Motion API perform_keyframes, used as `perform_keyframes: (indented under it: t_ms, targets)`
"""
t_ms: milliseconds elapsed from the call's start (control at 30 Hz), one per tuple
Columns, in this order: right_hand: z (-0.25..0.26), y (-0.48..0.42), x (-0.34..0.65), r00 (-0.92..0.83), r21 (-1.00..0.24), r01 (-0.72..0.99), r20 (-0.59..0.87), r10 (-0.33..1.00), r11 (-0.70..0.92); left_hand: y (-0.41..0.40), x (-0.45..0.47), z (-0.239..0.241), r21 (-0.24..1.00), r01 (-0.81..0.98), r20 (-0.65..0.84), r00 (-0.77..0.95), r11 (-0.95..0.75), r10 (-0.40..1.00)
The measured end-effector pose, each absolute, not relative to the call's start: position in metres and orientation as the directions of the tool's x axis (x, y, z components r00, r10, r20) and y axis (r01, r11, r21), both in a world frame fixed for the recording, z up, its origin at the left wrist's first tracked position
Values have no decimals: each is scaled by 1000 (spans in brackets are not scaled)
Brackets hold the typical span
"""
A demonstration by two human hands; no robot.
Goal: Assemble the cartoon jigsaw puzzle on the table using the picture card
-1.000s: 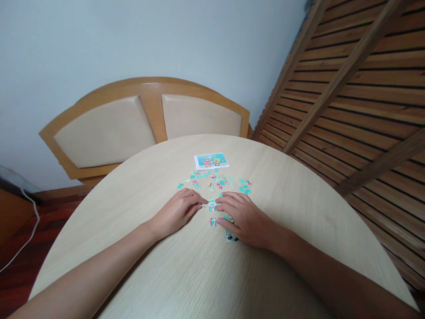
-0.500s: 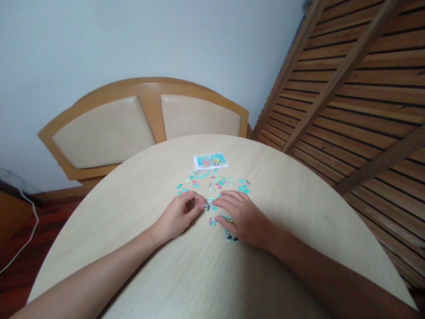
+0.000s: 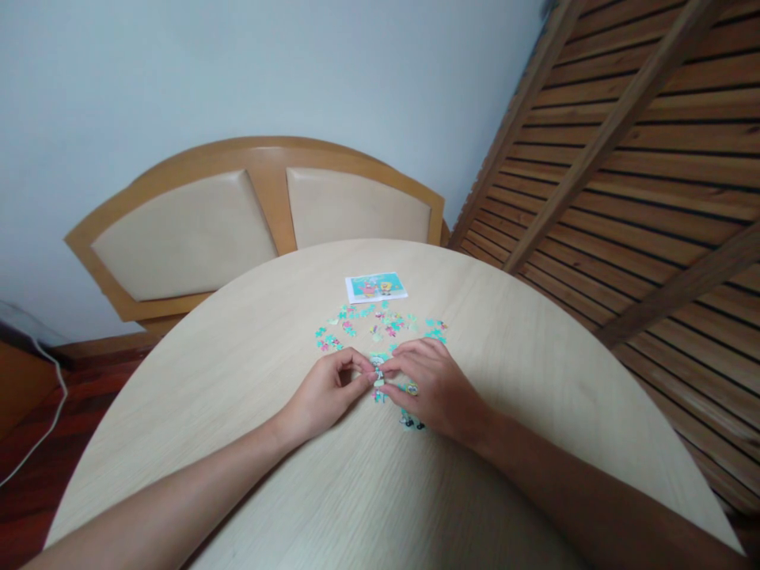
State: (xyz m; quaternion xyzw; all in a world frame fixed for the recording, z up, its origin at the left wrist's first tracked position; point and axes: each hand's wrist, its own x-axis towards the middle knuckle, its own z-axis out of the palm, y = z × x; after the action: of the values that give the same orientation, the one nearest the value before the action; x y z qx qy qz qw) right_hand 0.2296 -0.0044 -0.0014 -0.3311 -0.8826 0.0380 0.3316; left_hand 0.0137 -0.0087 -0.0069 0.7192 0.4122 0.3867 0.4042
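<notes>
My left hand pinches the left side of a small cluster of joined jigsaw puzzle pieces in the middle of the table. From the other side my right hand has its fingertips and thumb on the same cluster. A pink and teal bit of puzzle shows just below the fingertips. Partly under my right hand lies a joined puzzle section with a yellow figure and black shoes. Loose puzzle pieces, teal, pink and pale green, are scattered beyond both hands.
A picture card with a pink and a yellow cartoon figure lies behind the pieces on the round wooden table. Past the far edge stands a padded bench back against the wall. Wooden slats rise on the right.
My left hand has shifted slightly right and nearer to me. My right thumb and fingers have closed in on the cluster, which is now gripped between both hands.
</notes>
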Motion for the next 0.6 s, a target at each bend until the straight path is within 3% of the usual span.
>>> perform_keyframes:
  t_ms: [133,267,400,600]
  targets:
    - [-3,-3,232,-562,-277,565,560,608,777,-7,10,-5,835,376,267,360,-401,894]
    - [-3,-1,233,-556,-278,603,526,643,748,-1,2,-4,636,484,389,473,-602,791]
    - [-1,-1,234,-555,-291,635,472,685,716,4,-4,-8,478,546,369,586,-688,721]
    - [-3,-2,234,-550,-315,646,440,710,695,4,-3,-10,411,561,344,634,-718,692]
